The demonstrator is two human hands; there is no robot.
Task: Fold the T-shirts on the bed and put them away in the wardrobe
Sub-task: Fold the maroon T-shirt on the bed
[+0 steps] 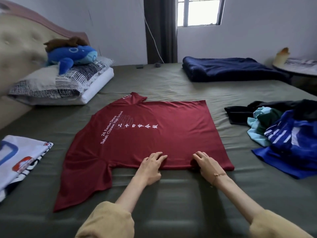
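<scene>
The red shirt (pixel 145 134) lay flat on the bed (pixel 171 194), print side up, with its neck end to the left and its bottom hem to the right. It was likely spread out like that so it could be folded neatly — a flat shirt folds straight. One sleeve pointed away toward the pillows (pixel 56 83), and the other hung down toward the person.

Both hands were on the near edge of the shirt. The left hand (pixel 151 167) rested on the cloth with its fingers fairly straight and spread, tips on the red cloth, palm over the edge. It held nothing that I could see. The right hand (pixel 205 164) sat just beside it, a little apart, fingers bent and resting on the cloth. Its thumb side was hidden, so I could not tell if it pinched the edge or only pressed. My guess was that the hands were there to smooth the edge or to take hold of it for the first fold.

So the shirt lay right under and in front of both hands, stretching away from them.

A folded white shirt (pixel 20 160) lay at the left — perhaps already done. A pile of clothes (pixel 283 134) waited at the right, still unfolded. A dark blue blanket (pixel 231 69) lay far across the bed. No wardrobe showed.
</scene>
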